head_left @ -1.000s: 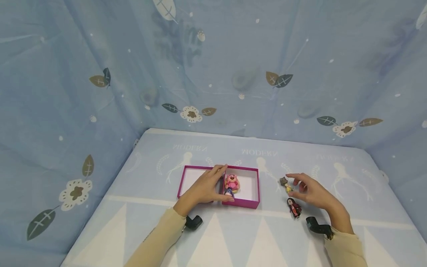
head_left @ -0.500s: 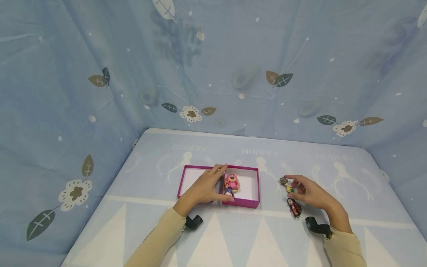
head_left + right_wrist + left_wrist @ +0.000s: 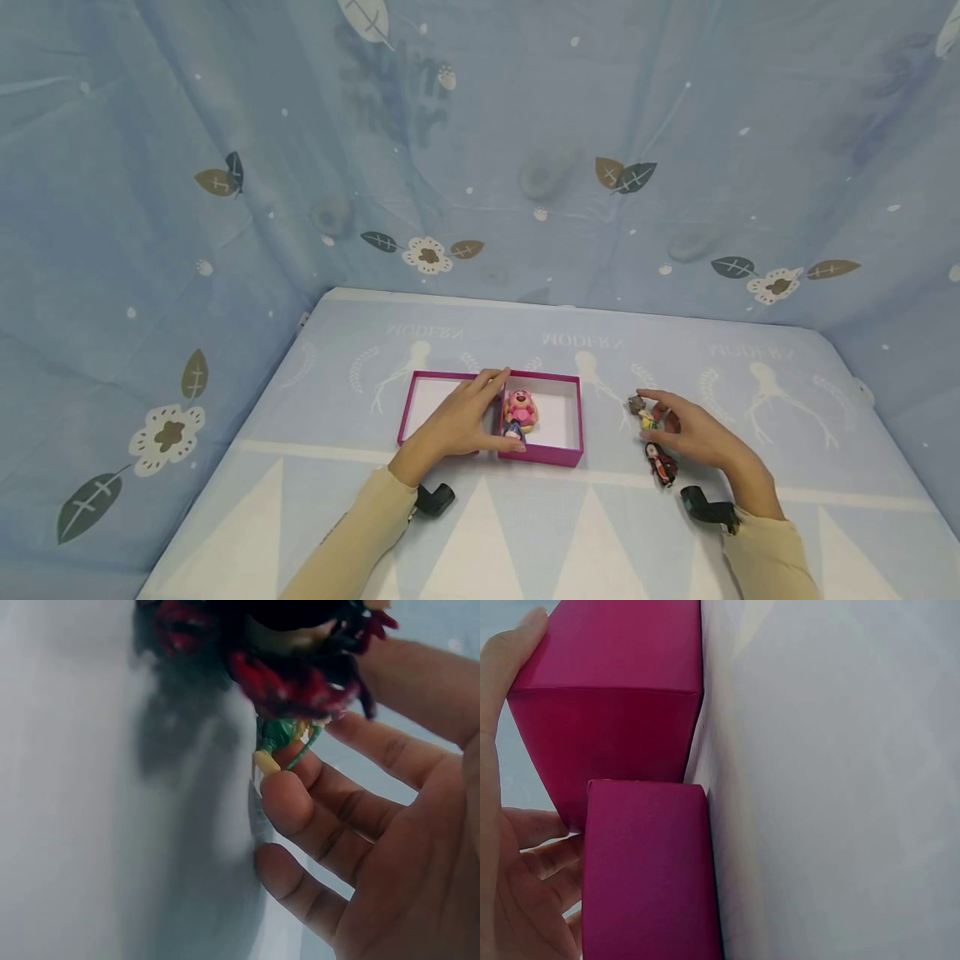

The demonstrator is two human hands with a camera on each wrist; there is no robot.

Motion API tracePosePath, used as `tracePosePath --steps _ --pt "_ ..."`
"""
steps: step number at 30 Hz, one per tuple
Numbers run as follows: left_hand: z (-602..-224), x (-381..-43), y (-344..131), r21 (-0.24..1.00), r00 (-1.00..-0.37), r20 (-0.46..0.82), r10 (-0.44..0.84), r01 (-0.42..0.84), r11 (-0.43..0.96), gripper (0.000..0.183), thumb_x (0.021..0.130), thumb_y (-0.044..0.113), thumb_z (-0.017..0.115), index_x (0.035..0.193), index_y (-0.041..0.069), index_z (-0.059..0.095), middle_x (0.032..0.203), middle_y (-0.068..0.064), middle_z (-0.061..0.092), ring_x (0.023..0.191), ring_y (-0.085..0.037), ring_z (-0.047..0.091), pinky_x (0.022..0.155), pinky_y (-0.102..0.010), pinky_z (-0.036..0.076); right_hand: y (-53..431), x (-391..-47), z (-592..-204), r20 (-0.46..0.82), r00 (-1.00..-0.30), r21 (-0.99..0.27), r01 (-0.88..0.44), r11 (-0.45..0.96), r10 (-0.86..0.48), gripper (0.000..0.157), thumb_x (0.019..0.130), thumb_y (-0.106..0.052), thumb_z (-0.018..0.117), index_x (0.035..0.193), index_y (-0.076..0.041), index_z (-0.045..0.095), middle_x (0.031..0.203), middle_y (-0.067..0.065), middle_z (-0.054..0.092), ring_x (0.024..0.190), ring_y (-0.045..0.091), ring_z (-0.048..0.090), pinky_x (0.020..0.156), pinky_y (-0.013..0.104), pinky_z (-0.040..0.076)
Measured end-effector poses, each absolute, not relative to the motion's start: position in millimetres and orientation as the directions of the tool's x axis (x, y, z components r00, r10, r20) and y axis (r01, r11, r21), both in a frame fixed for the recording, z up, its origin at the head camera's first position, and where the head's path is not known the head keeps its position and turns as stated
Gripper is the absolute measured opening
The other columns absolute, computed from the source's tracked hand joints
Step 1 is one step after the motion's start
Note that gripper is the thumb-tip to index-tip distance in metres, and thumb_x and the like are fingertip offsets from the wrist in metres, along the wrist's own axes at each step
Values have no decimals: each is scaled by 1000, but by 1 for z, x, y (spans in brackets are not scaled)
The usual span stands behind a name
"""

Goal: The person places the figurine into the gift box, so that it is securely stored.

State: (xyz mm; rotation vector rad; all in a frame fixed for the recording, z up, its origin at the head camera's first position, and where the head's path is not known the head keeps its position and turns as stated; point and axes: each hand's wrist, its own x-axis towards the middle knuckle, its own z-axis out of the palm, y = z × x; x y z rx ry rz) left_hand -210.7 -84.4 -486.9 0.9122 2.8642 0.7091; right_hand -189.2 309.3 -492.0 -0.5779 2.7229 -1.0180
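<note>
My left hand (image 3: 457, 423) grips the side of an open magenta box (image 3: 555, 457), its thumb on the near wall and its fingers towards the far wall. Inside the box sit a pink bear figurine (image 3: 521, 409) and a small figurine in dark blue (image 3: 514, 431), close by my thumb. My right hand (image 3: 697, 429) has its thumb and fingers curled round a small yellow-and-green figurine with a grey head (image 3: 648, 421), low at the table. Just nearer me lies a figurine in red and black with long dark hair (image 3: 661, 464); it blurs across the top of the right wrist view.
A shallower magenta-rimmed tray or lid (image 3: 408, 406) adjoins the box on its left, partly behind my left hand. Both rest on a patterned blue-and-white table (image 3: 480, 533). A blue printed curtain (image 3: 480, 150) hangs behind the table and along its sides.
My right hand has shifted slightly left, with its thumb and fingers closer about the yellow-and-green figurine. The left hand and the box hold their place.
</note>
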Motion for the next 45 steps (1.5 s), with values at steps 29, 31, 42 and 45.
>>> tracePosePath --steps 29,31,42,45 --pt "-484 -210 -84 459 -823 83 562 532 711 115 69 72 73 156 12 26 153 -3 37 130 -29 49 109 -45 41 304 -193 -495 -42 -927 -632 -264 729 -372 63 87 -20 75 140 2 48 95 5 60 66 4 44 58 23 40" --pt "-484 -209 -84 459 -823 82 562 532 711 115 69 73 72 156 12 26 153 -3 37 130 -28 49 109 -45 41 305 -192 -494 -48 -923 -628 -269 730 -381 63 88 -21 74 140 2 48 96 5 60 65 4 43 57 23 39" --pt "-484 -210 -84 468 -824 86 559 529 708 115 69 72 73 156 14 26 152 -3 38 131 -29 48 109 -46 41 308 -191 -493 -96 -914 -626 -252 738 -394 72 84 -27 78 141 4 47 95 4 57 67 4 43 58 23 38" --pt "-484 -209 -84 475 -826 80 559 524 707 115 69 72 73 156 14 26 153 -3 37 130 -29 48 109 -46 41 309 -191 -493 -101 -910 -624 -257 738 -402 74 83 -28 78 142 4 46 95 4 57 67 4 43 58 23 38"
